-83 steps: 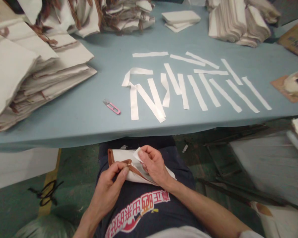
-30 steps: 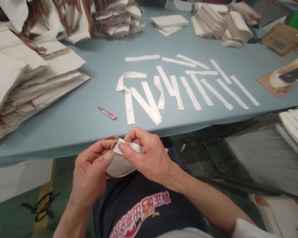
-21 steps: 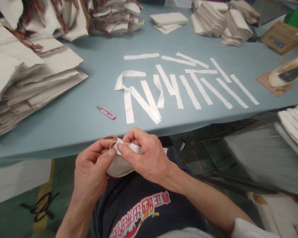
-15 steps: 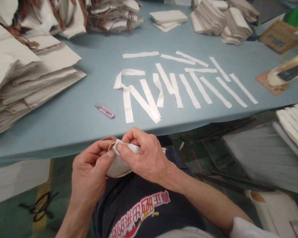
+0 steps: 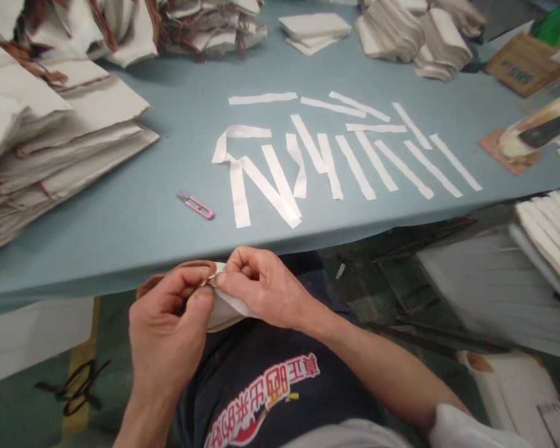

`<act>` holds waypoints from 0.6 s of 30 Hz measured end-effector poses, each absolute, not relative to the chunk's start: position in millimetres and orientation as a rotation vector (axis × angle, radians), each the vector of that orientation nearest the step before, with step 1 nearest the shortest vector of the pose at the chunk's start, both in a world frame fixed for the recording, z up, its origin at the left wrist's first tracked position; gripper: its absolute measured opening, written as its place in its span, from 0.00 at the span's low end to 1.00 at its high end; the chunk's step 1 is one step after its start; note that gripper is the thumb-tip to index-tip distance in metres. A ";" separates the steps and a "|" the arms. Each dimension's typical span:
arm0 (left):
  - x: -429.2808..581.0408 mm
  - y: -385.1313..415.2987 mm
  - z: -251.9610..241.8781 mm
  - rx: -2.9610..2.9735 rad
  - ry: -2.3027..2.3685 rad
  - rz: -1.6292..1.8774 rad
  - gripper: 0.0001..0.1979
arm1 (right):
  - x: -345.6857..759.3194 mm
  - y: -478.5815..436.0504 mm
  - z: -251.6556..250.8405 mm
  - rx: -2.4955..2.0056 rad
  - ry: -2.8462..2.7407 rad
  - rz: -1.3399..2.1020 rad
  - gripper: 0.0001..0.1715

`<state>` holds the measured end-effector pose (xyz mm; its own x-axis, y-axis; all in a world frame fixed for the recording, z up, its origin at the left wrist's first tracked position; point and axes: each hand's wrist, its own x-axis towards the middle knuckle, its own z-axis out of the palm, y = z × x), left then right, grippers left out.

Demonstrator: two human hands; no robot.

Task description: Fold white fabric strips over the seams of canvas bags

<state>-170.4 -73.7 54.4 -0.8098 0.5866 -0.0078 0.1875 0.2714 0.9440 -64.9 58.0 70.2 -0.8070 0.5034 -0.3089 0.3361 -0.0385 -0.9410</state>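
Note:
Just off the table's front edge, my left hand (image 5: 168, 326) is closed on a white fabric piece (image 5: 221, 312) with brown edging. A brown strap-like band (image 5: 200, 266) loops over the fingers of that hand. My right hand (image 5: 268, 289) pinches the white material at the same spot, its thumb and fingertips almost meeting the left ones. The fingers hide the exact point where white and brown meet. Beyond the hands, pink-handled thread snips (image 5: 196, 205) lie on the tabletop, and several white strips (image 5: 273, 183) are spread over it.
Stacks of white pieces with brown edges (image 5: 88, 149) fill the table's left side. Folded bundles (image 5: 389, 34), a flat white stack (image 5: 315, 26) and a cardboard box (image 5: 520, 65) stand at the back. A dark-handled tool (image 5: 548, 127) lies at the right on the blue-grey table (image 5: 121, 218).
My left hand has shifted slightly left, and more of the brown band shows above it. My right fingertips have turned inward at the pinched edge.

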 end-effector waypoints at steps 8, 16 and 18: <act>-177.5 -72.3 53.5 0.456 1.979 1.448 0.08 | -65.1 56.1 47.1 -0.847 -1.917 2.225 0.23; -168.0 -69.6 69.5 0.565 1.916 1.390 0.08 | -56.9 54.9 41.8 -0.655 -2.200 1.706 0.18; -171.4 -71.5 70.5 0.603 1.902 1.366 0.09 | -53.6 60.9 44.5 -0.582 -2.306 1.532 0.16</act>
<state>-171.4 -71.5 70.5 -0.6409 0.7170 -0.2740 -0.0305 0.3329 0.9425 -53.6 60.9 44.5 -0.8690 0.4937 0.0331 0.1608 0.3449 -0.9248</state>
